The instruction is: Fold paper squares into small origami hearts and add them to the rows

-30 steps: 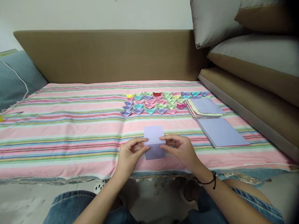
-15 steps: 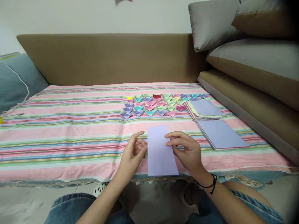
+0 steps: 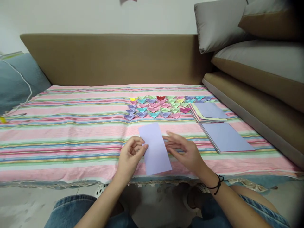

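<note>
A lilac paper strip point(image 3: 155, 148), folded into a long rectangle, sits slanted just above the striped cloth point(image 3: 71, 133). My left hand point(image 3: 131, 155) pinches its left edge between thumb and curled fingers. On the right, my right hand point(image 3: 184, 152) has its fingers stretched out, touching the strip's right edge. Further back lie several rows of small folded paper boats point(image 3: 163, 106) in many colours.
Two stacks of square coloured paper point(image 3: 226, 136) point(image 3: 209, 111) lie to the right. A brown sofa back point(image 3: 114, 58) runs behind, with cushions point(image 3: 256, 60) piled at the right. A grey-blue cushion point(image 3: 14, 79) is at the far left. My knees in jeans are below.
The folded paper was opened out into a long strip, then turned counter-clockwise and shifted slightly left. My right hand's fingers have loosened and spread.
</note>
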A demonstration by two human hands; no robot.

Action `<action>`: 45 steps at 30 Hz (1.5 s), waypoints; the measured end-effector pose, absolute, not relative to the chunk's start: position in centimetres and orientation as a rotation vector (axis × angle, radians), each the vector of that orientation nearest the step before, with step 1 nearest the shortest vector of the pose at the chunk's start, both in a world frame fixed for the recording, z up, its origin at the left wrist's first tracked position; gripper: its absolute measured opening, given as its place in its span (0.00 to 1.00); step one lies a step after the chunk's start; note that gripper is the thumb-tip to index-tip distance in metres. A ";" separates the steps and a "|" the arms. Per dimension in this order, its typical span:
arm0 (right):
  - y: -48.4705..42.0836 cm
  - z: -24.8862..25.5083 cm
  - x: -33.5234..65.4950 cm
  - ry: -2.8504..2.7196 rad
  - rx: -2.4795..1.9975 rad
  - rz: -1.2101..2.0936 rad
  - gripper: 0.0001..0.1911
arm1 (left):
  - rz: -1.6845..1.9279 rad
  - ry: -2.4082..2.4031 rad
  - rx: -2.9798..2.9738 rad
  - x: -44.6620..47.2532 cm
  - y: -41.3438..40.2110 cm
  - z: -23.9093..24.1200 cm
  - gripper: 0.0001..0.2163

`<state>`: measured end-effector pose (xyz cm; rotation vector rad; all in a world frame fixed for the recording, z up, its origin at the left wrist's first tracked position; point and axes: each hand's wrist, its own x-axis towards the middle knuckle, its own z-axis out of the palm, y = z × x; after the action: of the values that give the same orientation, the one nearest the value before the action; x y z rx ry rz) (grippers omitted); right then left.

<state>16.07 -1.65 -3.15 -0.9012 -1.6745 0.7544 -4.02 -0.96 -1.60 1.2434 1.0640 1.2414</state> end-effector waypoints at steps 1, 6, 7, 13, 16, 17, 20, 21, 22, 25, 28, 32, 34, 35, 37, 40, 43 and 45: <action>-1.6 -3.1 16.1 -1.738 -0.871 0.722 0.22 | 1.213 1.067 1.271 -4.1 -1.0 -1.6 0.08; -1.8 -2.5 16.2 -1.738 -0.840 0.619 0.11 | 1.107 1.045 1.350 -4.4 -1.1 -1.2 0.06; -1.8 -2.4 16.3 -1.696 -0.857 0.628 0.10 | 1.099 1.032 1.363 -4.6 -1.1 -1.0 0.06; -2.1 -2.1 16.3 -1.560 -0.901 0.648 0.09 | 1.107 0.920 1.631 -5.2 -0.9 -0.3 0.08; -2.2 -2.3 16.0 -1.542 -0.902 0.690 0.09 | 1.215 0.954 1.644 -5.0 -0.9 -0.7 0.09; -2.2 -2.4 15.9 -1.517 -0.896 0.716 0.10 | 1.251 0.965 1.618 -4.9 -1.0 -0.9 0.09; -2.2 -2.7 15.7 -1.451 -0.857 0.780 0.13 | 1.308 0.975 1.526 -4.7 -1.0 -1.1 0.07; -2.2 -2.7 15.6 -1.447 -0.848 0.780 0.13 | 1.308 0.972 1.500 -4.7 -1.0 -1.0 0.06; -2.2 -2.6 15.6 -1.452 -0.848 0.767 0.12 | 1.302 0.966 1.477 -4.6 -0.9 -1.0 0.06; -2.1 -2.4 15.7 -1.479 -0.877 0.667 0.06 | 1.274 0.950 1.423 -4.5 -1.0 -0.9 0.04; -2.2 -2.1 15.7 -1.525 -0.886 0.576 0.05 | 1.237 0.907 1.358 -4.3 -1.1 -1.0 0.04; -2.4 -1.9 15.5 -1.581 -0.914 0.537 0.05 | 1.189 0.920 1.357 -3.9 -1.2 -1.3 0.06; -2.5 -2.0 15.3 -1.570 -0.947 0.543 0.05 | 1.185 1.004 1.416 -3.8 -1.2 -1.5 0.04; -2.5 -2.0 15.2 -1.564 -0.957 0.546 0.06 | 1.181 1.051 1.436 -3.8 -1.2 -1.5 0.04; -2.5 -2.0 15.1 -1.565 -0.950 0.550 0.06 | 1.144 1.144 1.436 -3.8 -1.2 -1.7 0.04; -2.6 -2.1 14.8 -1.544 -0.936 0.589 0.03 | 1.088 1.233 1.386 -3.7 -1.4 -1.9 0.08; -2.8 -2.2 14.2 -1.446 -0.964 0.734 0.03 | 1.109 1.225 1.351 -3.4 -1.6 -2.3 0.07; -2.8 -2.4 14.0 -1.372 -0.989 0.810 0.04 | 1.124 1.210 1.331 -3.2 -1.7 -2.5 0.07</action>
<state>13.98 -2.84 -2.39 -0.9885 -1.3722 0.8101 -3.22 -1.66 -2.53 1.3313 1.2098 1.1243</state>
